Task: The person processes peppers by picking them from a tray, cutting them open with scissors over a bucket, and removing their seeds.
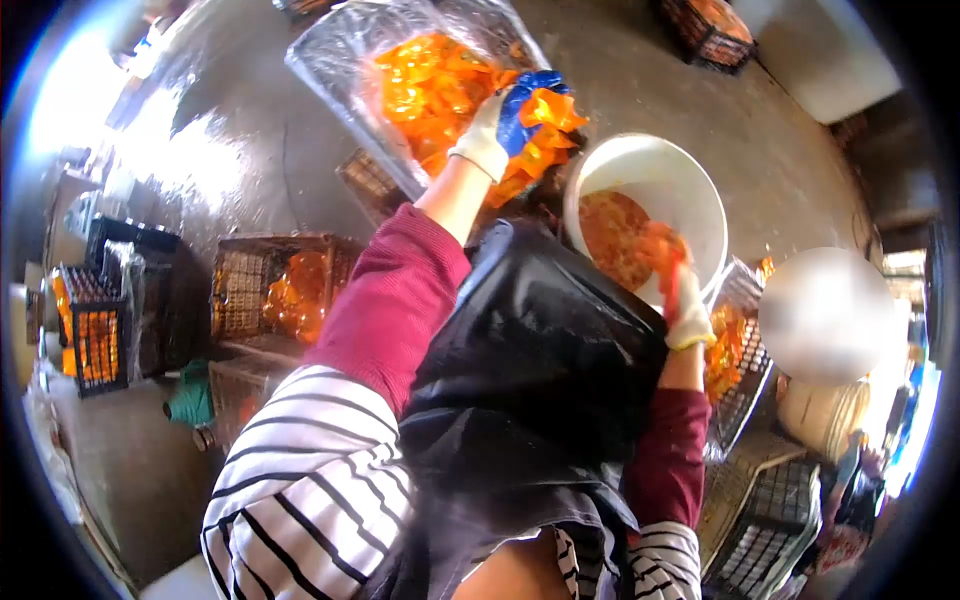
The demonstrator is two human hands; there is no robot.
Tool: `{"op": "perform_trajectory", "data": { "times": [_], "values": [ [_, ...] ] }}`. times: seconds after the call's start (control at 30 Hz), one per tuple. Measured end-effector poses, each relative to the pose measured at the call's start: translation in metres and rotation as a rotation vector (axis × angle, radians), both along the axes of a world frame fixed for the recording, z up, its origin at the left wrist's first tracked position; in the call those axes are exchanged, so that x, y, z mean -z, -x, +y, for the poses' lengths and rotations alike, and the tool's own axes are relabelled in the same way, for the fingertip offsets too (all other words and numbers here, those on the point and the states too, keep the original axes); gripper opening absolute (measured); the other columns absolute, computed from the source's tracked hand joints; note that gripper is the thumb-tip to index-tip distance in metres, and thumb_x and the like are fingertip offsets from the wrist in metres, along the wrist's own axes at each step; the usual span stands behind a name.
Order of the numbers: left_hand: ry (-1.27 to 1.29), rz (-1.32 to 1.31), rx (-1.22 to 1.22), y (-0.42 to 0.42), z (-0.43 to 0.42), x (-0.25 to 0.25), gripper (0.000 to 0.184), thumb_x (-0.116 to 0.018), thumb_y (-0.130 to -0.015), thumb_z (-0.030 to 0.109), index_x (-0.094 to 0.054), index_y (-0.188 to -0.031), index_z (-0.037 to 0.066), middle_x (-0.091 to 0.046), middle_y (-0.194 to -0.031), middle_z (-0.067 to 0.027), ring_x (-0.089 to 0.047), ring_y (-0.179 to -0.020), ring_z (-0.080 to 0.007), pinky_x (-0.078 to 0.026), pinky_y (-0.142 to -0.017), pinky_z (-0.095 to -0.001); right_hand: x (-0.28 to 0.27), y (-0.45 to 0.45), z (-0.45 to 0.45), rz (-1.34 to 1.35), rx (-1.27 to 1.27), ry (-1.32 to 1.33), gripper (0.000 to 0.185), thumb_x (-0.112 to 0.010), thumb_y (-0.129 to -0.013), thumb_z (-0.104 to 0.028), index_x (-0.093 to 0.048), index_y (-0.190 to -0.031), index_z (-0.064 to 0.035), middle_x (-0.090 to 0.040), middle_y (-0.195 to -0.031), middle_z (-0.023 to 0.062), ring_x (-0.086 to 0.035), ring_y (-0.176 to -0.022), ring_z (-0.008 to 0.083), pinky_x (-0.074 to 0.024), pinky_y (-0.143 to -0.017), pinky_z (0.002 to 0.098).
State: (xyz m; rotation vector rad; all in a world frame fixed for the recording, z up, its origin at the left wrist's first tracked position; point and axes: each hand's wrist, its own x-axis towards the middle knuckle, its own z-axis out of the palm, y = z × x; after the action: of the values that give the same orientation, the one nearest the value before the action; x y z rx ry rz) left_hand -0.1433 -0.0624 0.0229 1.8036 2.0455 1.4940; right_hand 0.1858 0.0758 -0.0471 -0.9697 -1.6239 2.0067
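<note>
My left hand (515, 120), in a white glove with a blue palm, is closed on shiny orange pieces (552, 112) over the right side of a plastic-lined crate (340, 75). More orange pieces (430, 90) fill the crate. My right hand (680, 300), in a white and reddish glove, is inside the right part of a white bucket (700, 185). Its fingers are blurred, and what they hold, if anything, cannot be made out. Reddish-orange contents (612, 235) lie in the bucket. A black apron (530, 370) covers my lap.
Brown crates (235, 300) with orange pieces stand at the left, beside a green object (188, 395). A black crate (100, 345) is farther left. At the right are a lined crate (738, 400) and a black crate (770, 520). Another crate (705, 35) stands at the top right.
</note>
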Motion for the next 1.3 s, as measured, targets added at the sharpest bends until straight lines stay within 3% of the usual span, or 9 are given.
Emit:
{"op": "perform_trajectory", "data": {
  "times": [0.07,0.17,0.3,0.47,0.53,0.83,1.0,1.17,1.3],
  "values": [
    [-0.156,-0.116,0.221,-0.029,0.046,0.023,0.042,-0.06,-0.08,0.005,-0.053,-0.121,0.003,-0.058,-0.122,-0.0129,-0.056,-0.113,-0.0253,-0.043,-0.096,-0.0332,0.003,0.015,-0.014,0.078,-0.097,-0.09,0.031,-0.058,-0.091,-0.016,-0.054,-0.119,-0.0026,-0.062,-0.104,0.0082,-0.061,-0.091,0.0168,-0.0501,-0.073,0.0254],
    [-0.089,-1.072,0.555,-0.078,0.091,0.051,0.037,-0.055,-0.09,0.02,-0.052,-0.123,0.002,-0.057,-0.123,-0.0104,-0.055,-0.113,-0.0224,-0.042,-0.098,-0.032,0.001,0.017,-0.017,0.107,-0.099,-0.04,0.03,-0.062,-0.089,-0.016,-0.056,-0.115,-0.003,-0.063,-0.101,0.006,-0.061,-0.087,0.0135,-0.0491,-0.074,0.0245],
    [0.074,-1.207,0.559,-0.107,0.117,0.084,0.047,-0.056,-0.092,0.032,-0.048,-0.127,0.002,-0.055,-0.124,-0.0108,-0.054,-0.113,-0.0209,-0.042,-0.099,-0.0296,-0.022,0.009,-0.021,0.079,-0.129,0.068,0.042,-0.065,-0.088,-0.021,-0.051,-0.123,-0.0017,-0.058,-0.113,0.0082,-0.062,-0.094,0.0185,-0.0508,-0.076,0.0272],
    [-0.016,-1.574,0.621,-0.116,0.106,0.06,0.043,-0.061,-0.089,0.032,-0.054,-0.118,0.001,-0.061,-0.115,-0.0113,-0.06,-0.103,-0.0211,-0.048,-0.091,-0.0288,-0.028,0.007,-0.024,-0.137,0.012,0.085,0.037,-0.065,-0.087,-0.029,-0.058,-0.119,-0.013,-0.066,-0.07,0.0044,-0.05,-0.045,0.0071,-0.0365,-0.042,0.0197],
    [-0.042,-1.746,0.585,-0.126,0.094,0.032,0.041,-0.062,-0.089,0.03,-0.055,-0.117,0.001,-0.061,-0.113,-0.0099,-0.06,-0.101,-0.0199,-0.05,-0.088,-0.0283,-0.04,0.008,-0.026,-0.208,0.011,0.102,0.038,-0.064,-0.087,-0.027,-0.056,-0.119,-0.0071,-0.064,-0.087,0.0056,-0.058,-0.061,0.0104,-0.0433,-0.049,0.0206],
    [0.594,-0.554,-0.038,-0.124,0.083,0.035,0.047,-0.06,-0.083,0.023,-0.053,-0.122,-0.001,-0.064,-0.108,-0.0187,-0.061,-0.1,-0.0272,-0.047,-0.088,-0.0321,0.005,0.019,-0.019,-0.168,0.151,-0.221,0.028,-0.058,-0.091,-0.02,-0.056,-0.114,-0.0046,-0.063,-0.093,0.004,-0.06,-0.067,0.0112,-0.0454,-0.052,0.0218],
    [0.353,-1.293,0.141,-0.123,0.085,0.049,0.034,-0.053,-0.087,0.025,-0.061,-0.109,-0.001,-0.066,-0.097,-0.0192,-0.063,-0.092,-0.0304,-0.048,-0.085,-0.035,-0.039,0.019,-0.029,-0.259,0.133,0.028,0.028,-0.057,-0.09,-0.014,-0.055,-0.117,-0.0066,-0.062,-0.085,0.0079,-0.059,-0.068,0.0161,-0.0435,-0.052,0.0254],
    [0.607,-0.799,0.038,-0.116,0.102,0.087,0.029,-0.051,-0.091,0.02,-0.059,-0.111,0.001,-0.063,-0.093,-0.0095,-0.062,-0.071,-0.016,-0.049,-0.065,-0.0257,-0.013,0.024,-0.024,-0.321,0.147,-0.541,0.034,-0.061,-0.088,-0.021,-0.054,-0.117,-0.0045,-0.063,-0.087,0.0124,-0.061,-0.075,0.02,-0.0473,-0.063,0.0302],
    [0.515,-1.136,-0.018,-0.125,0.091,0.066,0.026,-0.051,-0.091,0.021,-0.061,-0.104,0.0,-0.063,-0.085,-0.0077,-0.061,-0.072,-0.0153,-0.049,-0.066,-0.0249,0.001,0.022,-0.017,-0.409,0.084,-0.599,0.042,-0.065,-0.085,-0.026,-0.054,-0.117,-0.003,-0.064,-0.094,0.0157,-0.062,-0.087,0.0255,-0.0471,-0.079,0.0344]
  ]
}}
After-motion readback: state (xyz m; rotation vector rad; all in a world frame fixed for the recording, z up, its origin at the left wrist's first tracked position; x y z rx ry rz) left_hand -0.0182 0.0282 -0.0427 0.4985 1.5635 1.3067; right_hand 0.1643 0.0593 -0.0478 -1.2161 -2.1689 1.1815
